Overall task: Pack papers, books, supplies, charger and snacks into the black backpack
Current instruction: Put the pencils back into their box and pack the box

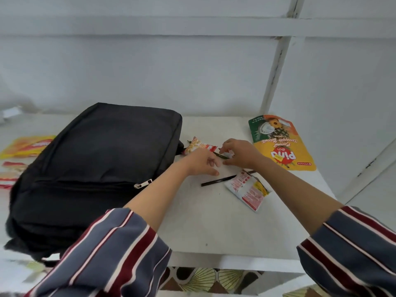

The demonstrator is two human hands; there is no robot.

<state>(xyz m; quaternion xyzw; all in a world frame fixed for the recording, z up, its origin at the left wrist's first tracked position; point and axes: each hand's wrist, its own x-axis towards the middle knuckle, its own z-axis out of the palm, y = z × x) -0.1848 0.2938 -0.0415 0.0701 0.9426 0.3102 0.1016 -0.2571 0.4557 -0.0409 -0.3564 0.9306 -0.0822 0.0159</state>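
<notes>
The black backpack (96, 168) lies flat on the white table (205, 228), its zip closed with a silver pull (143, 183). Right of it both hands meet over a thin dark green pen (221, 155). My right hand (240, 154) pinches the pen with fingertips and thumb. My left hand (203, 162) hovers beside it with loosely curled fingers, holding nothing that I can see. A small snack packet (198, 147) lies just behind the hands. A black pen (216, 181) and a red-and-white snack sachet (248, 189) lie in front of them.
A large yellow-and-green biscuit bag (280, 142) lies at the table's back right. Yellow and red snack packets (23, 146) sit left of the backpack. A white wall and window frame stand behind. The table's front edge is near, with patterned floor below.
</notes>
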